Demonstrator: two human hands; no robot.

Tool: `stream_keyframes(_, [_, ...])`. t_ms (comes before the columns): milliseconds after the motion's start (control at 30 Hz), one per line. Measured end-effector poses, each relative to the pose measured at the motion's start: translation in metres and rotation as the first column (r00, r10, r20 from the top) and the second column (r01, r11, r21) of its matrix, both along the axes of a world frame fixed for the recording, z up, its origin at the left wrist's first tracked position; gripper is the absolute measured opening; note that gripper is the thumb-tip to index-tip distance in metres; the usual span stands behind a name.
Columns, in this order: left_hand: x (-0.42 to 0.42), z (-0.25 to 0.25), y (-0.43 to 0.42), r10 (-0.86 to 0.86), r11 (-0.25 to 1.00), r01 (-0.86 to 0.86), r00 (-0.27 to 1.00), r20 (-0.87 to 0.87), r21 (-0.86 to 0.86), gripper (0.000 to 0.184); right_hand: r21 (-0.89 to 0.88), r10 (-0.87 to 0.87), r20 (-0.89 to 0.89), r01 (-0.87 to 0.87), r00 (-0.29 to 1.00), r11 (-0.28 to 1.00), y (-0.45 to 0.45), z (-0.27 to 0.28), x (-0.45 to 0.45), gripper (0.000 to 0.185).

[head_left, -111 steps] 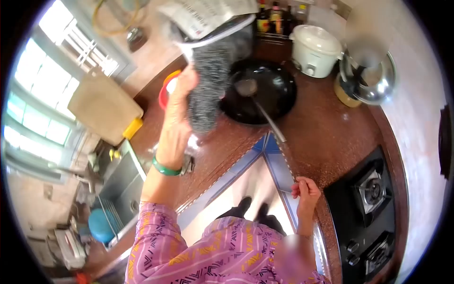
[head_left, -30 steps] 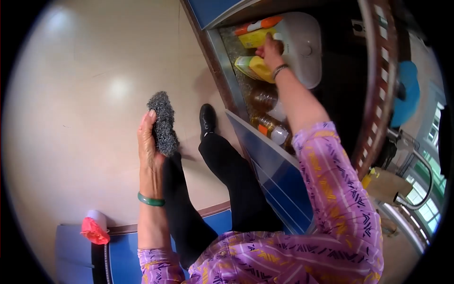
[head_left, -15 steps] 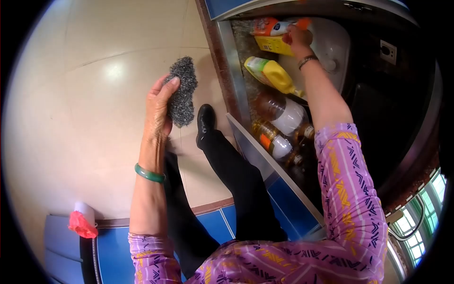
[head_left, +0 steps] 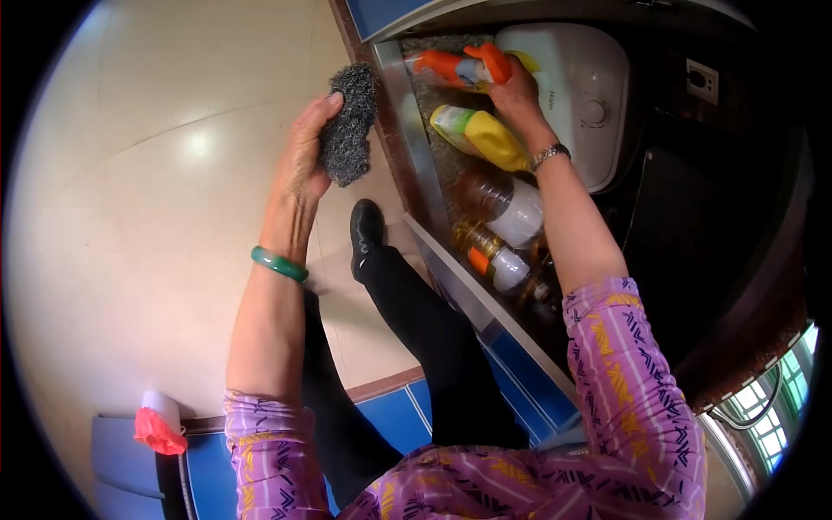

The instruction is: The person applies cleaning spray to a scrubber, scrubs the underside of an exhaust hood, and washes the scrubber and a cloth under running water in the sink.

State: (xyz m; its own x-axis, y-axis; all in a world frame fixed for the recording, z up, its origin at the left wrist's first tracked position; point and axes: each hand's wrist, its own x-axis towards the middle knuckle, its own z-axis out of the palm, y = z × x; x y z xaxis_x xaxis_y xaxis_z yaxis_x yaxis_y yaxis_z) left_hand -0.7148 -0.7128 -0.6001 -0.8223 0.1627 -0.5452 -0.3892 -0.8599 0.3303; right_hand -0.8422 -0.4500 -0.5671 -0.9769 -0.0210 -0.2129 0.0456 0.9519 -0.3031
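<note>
A dark grey steel-wool scourer (head_left: 348,124) is held in my left hand (head_left: 305,147), over the pale floor left of the open cabinet. My right hand (head_left: 517,95) reaches into the cabinet, its fingers around the red-orange top of a spray bottle (head_left: 451,68). A bit of yellow shows behind those fingers. Just below my right hand lies a yellow bottle (head_left: 485,136) with a green and white label. Further down are a large brown bottle with a white label (head_left: 511,206) and a bottle with an orange label (head_left: 494,258).
A white water heater (head_left: 585,104) stands inside the cabinet beside a wall socket (head_left: 701,81). The open cabinet door (head_left: 485,295) is near my right leg. A cup with a red bag (head_left: 160,429) is at lower left. A window shows at lower right.
Since the earliest frame, the view has turned from the counter to the open cabinet. My right hand has closed round the spray bottle's top and shifted it left. The scourer has moved up with my left hand.
</note>
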Motion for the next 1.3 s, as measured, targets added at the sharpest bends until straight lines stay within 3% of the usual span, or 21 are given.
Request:
stream_keyframes(100, [-0.011, -0.003, 0.015, 0.014, 0.998, -0.016, 0.999, 0.034, 0.061, 0.03, -0.309, 0.017, 0.003, -0.016, 1.0, 0.951, -0.005, 0.006, 0.005, 0.045])
stream_keyframes(267, [-0.03, -0.012, 0.028, -0.016, 0.99, 0.019, 1.0, -0.018, 0.141, 0.034, -0.456, 0.06, -0.133, -0.115, 0.989, 0.883, 0.001, 0.003, -0.003, 0.039])
stream_keyframes(333, [-0.041, -0.013, 0.033, -0.063, 0.997, 0.068, 0.993, -0.1, 0.049, 0.033, -0.403, 0.009, 0.035, 0.006, 0.999, 0.915, -0.001, 0.021, -0.009, 0.036])
stream_keyframes(367, [-0.048, -0.015, 0.036, -0.064, 0.996, 0.069, 0.993, -0.104, 0.054, 0.033, -0.615, -0.24, 0.127, 0.266, 0.962, 0.742, -0.009, 0.019, -0.008, 0.034])
stream_keyframes(400, [-0.056, -0.015, 0.041, -0.065, 0.998, 0.066, 0.991, -0.116, 0.009, 0.034, -0.613, -0.24, 0.123, 0.264, 0.963, 0.745, -0.01, 0.014, -0.01, 0.034])
stream_keyframes(500, [-0.073, -0.011, 0.056, -0.06, 0.996, 0.052, 0.992, -0.114, -0.071, 0.037, -0.73, -0.429, 0.177, 0.411, 0.886, 0.546, -0.022, -0.001, -0.017, 0.028])
stream_keyframes(533, [-0.076, -0.01, 0.061, -0.058, 0.993, 0.047, 0.994, -0.096, -0.111, 0.038, -0.728, -0.428, 0.173, 0.408, 0.887, 0.551, -0.025, -0.001, -0.017, 0.028])
stream_keyframes(600, [-0.082, -0.011, 0.068, -0.057, 0.992, 0.045, 0.994, -0.094, -0.118, 0.039, -0.536, -0.429, 0.243, 0.489, 0.87, 0.689, -0.03, 0.005, -0.017, 0.022])
stream_keyframes(633, [-0.085, -0.014, 0.071, -0.058, 0.99, 0.046, 0.994, -0.09, -0.131, 0.04, -0.615, -0.465, 0.247, 0.508, 0.85, 0.603, -0.018, -0.012, -0.02, 0.02])
stream_keyframes(767, [-0.092, -0.033, 0.081, -0.029, 0.989, 0.018, 0.997, -0.07, -0.146, 0.039, -0.692, -0.39, 0.16, 0.385, 0.907, 0.61, 0.015, -0.055, -0.035, 0.019])
stream_keyframes(867, [-0.097, -0.042, 0.086, -0.019, 0.991, 0.011, 0.998, -0.053, -0.136, 0.039, -0.698, -0.367, 0.138, 0.353, 0.92, 0.623, 0.017, -0.056, -0.04, 0.018])
stream_keyframes(967, [-0.1, -0.053, 0.092, -0.023, 0.991, 0.019, 0.999, -0.028, -0.135, 0.038, -0.636, -0.286, 0.028, 0.238, 0.958, 0.734, 0.015, -0.037, -0.04, 0.019])
stream_keyframes(1067, [-0.102, -0.052, 0.087, 0.002, 0.997, -0.005, 0.999, -0.045, -0.077, 0.039, -0.684, -0.278, 0.083, 0.258, 0.957, 0.683, 0.003, -0.026, -0.035, 0.019])
stream_keyframes(1133, [-0.104, -0.038, 0.085, 0.015, 0.998, -0.021, 0.995, -0.098, -0.056, 0.036, -0.812, -0.279, 0.099, 0.24, 0.955, 0.532, 0.001, -0.026, -0.031, 0.019])
stream_keyframes(1167, [-0.106, -0.036, 0.086, 0.017, 0.998, -0.023, 0.995, -0.099, -0.056, 0.036, -0.813, -0.277, 0.098, 0.238, 0.956, 0.532, 0.0, -0.025, -0.03, 0.019])
stream_keyframes(1267, [-0.119, -0.032, 0.087, -0.029, 0.997, 0.017, 0.985, -0.167, -0.071, 0.032, -0.689, -0.173, 0.056, 0.163, 0.983, 0.706, 0.001, -0.025, -0.031, 0.018])
stream_keyframes(1300, [-0.122, -0.028, 0.088, -0.065, 0.995, 0.051, 0.982, -0.178, -0.083, 0.03, -0.706, -0.258, 0.037, 0.208, 0.965, 0.677, -0.002, -0.024, -0.03, 0.017])
